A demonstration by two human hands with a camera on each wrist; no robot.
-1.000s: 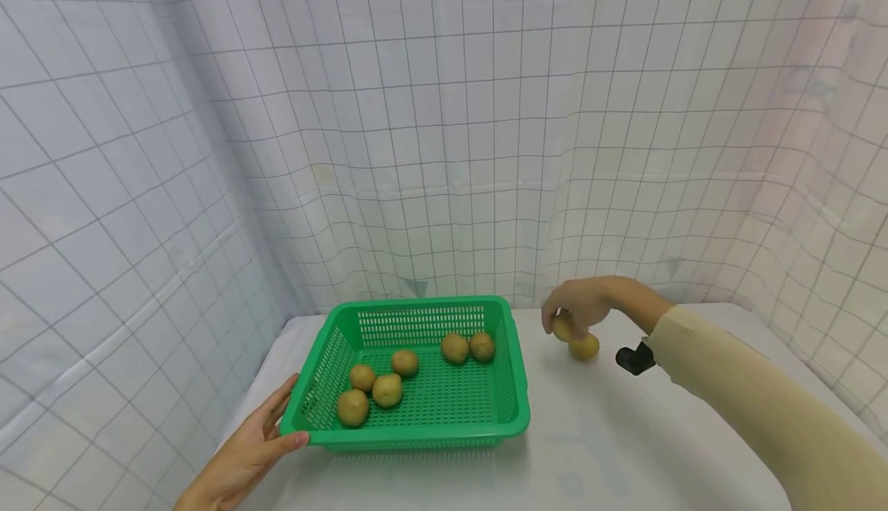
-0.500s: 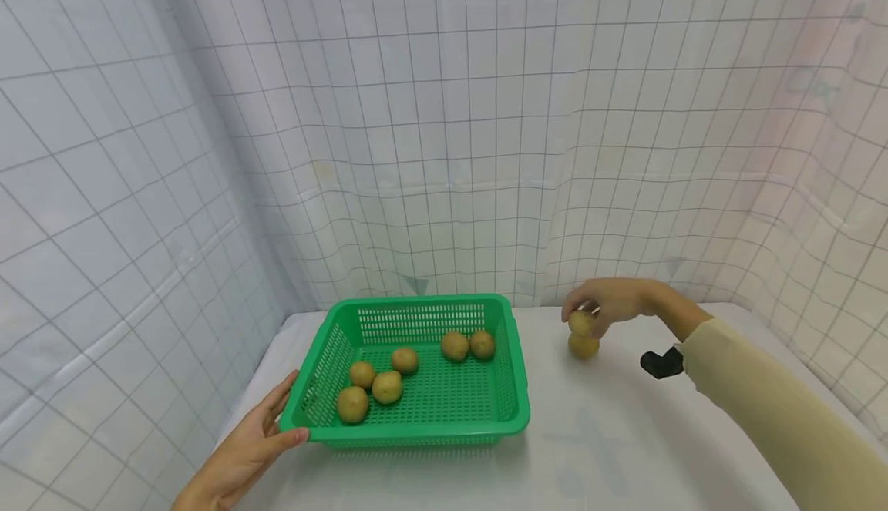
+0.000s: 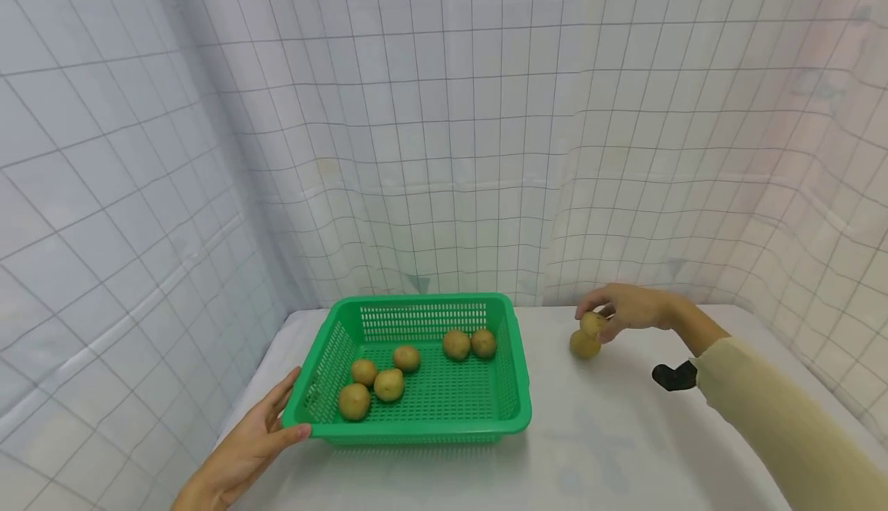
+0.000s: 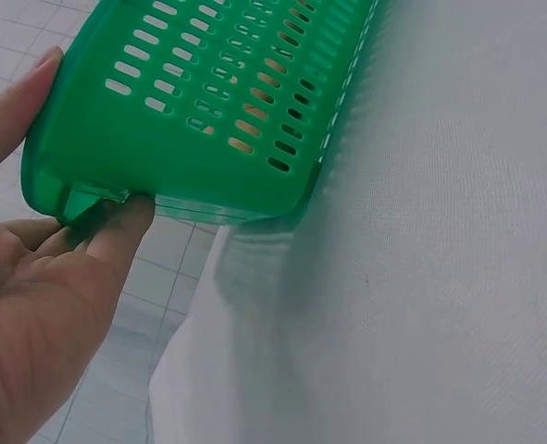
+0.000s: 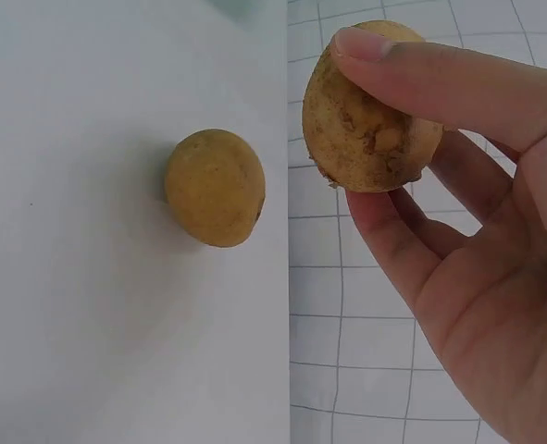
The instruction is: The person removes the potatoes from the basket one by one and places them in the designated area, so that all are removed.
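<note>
My right hand (image 3: 627,309) pinches a round potato (image 5: 373,116) with brown blemishes between thumb and fingers. In the head view it overlaps a second, smoother potato (image 3: 585,344) that lies on the white table, right of the basket. On the left side, my left hand (image 3: 246,445) grips the front left corner of the green plastic basket (image 3: 416,431). Its thumb presses the rim, and the fingers curl under the edge, as the left wrist view shows. Several potatoes (image 3: 389,384) lie inside on the slotted basket floor, most of them toward the left.
A white table (image 3: 590,449) bears the basket and the loose potato. Gridded white curtains (image 3: 444,149) hang behind it and along both sides. A black wrist strap piece (image 3: 674,377) sticks out at the right sleeve (image 3: 777,411).
My right hand has moved right with its potato, from left of the loose potato to above and just right of it. The left hand and basket stay in place.
</note>
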